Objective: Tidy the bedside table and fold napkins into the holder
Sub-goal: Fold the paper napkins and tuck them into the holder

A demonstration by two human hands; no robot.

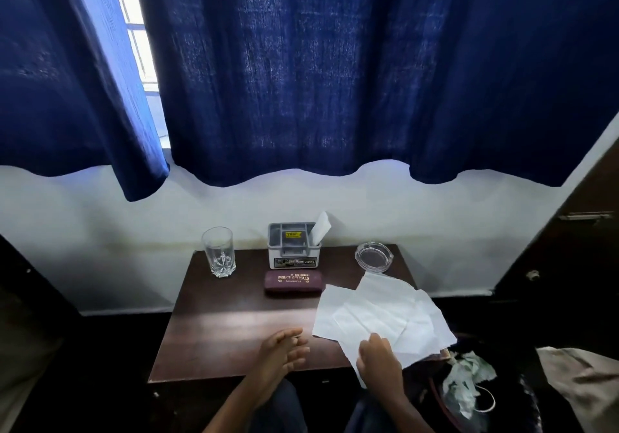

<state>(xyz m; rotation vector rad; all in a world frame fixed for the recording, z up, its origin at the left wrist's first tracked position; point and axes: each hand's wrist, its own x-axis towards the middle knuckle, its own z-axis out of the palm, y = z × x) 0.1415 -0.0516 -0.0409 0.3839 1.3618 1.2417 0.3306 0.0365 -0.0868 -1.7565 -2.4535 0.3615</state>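
Several unfolded white napkins (378, 312) lie overlapping on the right side of the dark wooden bedside table (227, 325). My right hand (380, 359) pinches the near corner of one napkin at the table's front right. My left hand (283, 354) hovers over the table's front middle with fingers loosely extended, holding nothing. A grey napkin holder (294, 248) stands at the back centre, with one folded white napkin (321, 226) sticking up from its right slot.
A clear drinking glass (219, 252) stands at the back left. A glass ashtray (373, 256) sits at the back right. A maroon spectacle case (294, 283) lies in front of the holder. A bag with crumpled paper (467, 379) sits on the floor to the right. Blue curtains (335, 64) hang behind.
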